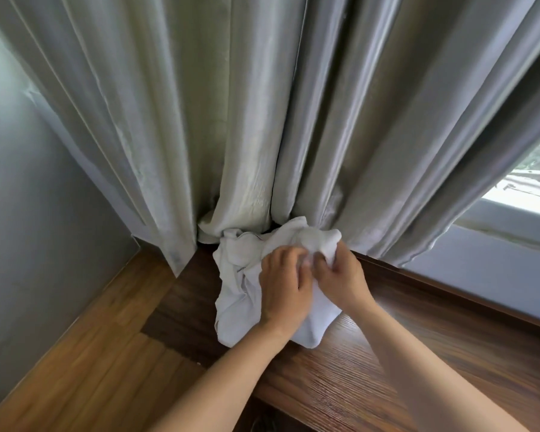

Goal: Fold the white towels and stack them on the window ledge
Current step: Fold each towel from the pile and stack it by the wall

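- The white towel (247, 285) lies crumpled on the dark wooden window ledge (418, 353), and its far end touches the foot of the grey curtain (247, 135).
- Its long axis runs from the curtain toward the person, directly under both hands.
- The left hand (286, 286) and the right hand (340, 277) sit side by side, almost touching, equally near.
- Both have curled fingers that pinch the cloth near its curtain end.

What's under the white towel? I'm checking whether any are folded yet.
Dark wooden ledge shows around the crumpled towel. Both hands grip it; whatever lies beneath is hidden.
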The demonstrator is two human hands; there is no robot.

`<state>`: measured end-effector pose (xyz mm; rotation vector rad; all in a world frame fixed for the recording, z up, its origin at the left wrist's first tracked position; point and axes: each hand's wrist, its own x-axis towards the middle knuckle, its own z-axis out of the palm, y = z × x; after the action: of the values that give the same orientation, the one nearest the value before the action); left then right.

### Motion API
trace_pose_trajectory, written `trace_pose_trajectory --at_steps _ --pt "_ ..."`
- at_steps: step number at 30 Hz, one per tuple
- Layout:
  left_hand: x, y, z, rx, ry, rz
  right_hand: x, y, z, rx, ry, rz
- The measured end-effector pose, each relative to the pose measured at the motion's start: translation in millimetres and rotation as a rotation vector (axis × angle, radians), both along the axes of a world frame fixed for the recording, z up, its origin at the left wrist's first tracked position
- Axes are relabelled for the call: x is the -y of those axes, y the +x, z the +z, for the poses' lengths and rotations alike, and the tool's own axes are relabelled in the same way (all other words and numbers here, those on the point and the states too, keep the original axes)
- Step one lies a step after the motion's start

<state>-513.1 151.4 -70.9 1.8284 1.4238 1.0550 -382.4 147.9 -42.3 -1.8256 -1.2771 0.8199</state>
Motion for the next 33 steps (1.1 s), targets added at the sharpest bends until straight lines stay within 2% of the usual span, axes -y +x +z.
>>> trace_pose_trajectory --at_steps 1,3,5,6,9,10,14,16,19,22,27,30,33 --pt "1.0 -2.4 -7.7 0.049 -0.079 0.080 -2.6 2.7 3.3 -0.072 0.023 -0.037" --pt "1.9 -4.8 -17.1 0.240 -0.402 0.174 -7.4 9.3 14.0 -0.240 0.054 -0.079" --pt "-0.5 -4.3 -22.9 0.428 -0.744 0.109 -10.5 15.7 26.4 -0.338 0.042 -0.056" --pt "-2.7 -2.4 -25.5 0.461 -0.833 0.044 -11.9 17.7 33.0 -0.394 0.023 -0.037" --pt "-6.1 3.8 -23.0 0.582 -0.917 -0.121 -14.9 20.8 53.2 -0.504 -0.035 0.012" --pt "-7.4 5.7 -19.1 0.697 -0.963 -0.144 -15.3 21.6 60.5 -0.502 -0.038 0.025" --pt "-36.5 7.0 -0.9 1.408 -1.189 -0.124 -12.9 26.5 100.5 -0.489 0.021 0.037" --pt "-55.7 6.4 13.9 1.579 -1.219 -0.017 -9.5 32.4 125.0 -0.526 0.054 0.026" --pt "-76.7 8.0 33.0 1.643 -1.243 0.087 -2.0 46.0 157.1 -0.557 0.058 0.040" --pt "-88.6 11.4 49.8 1.694 -1.221 -0.009 8.1 62.3 175.3 -0.545 0.016 0.078" --pt "-92.8 30.8 75.6 1.500 -1.016 -0.063 38.0 104.7 169.4 -0.433 -0.031 0.003" --pt "-81.5 46.6 110.1 1.316 -0.967 -0.067 65.7 136.8 153.0 -0.380 -0.054 -0.071" --pt "-61.2 74.0 147.0 1.177 -0.900 -0.091 88.6 161.2 130.2 -0.216 -0.067 -0.215"
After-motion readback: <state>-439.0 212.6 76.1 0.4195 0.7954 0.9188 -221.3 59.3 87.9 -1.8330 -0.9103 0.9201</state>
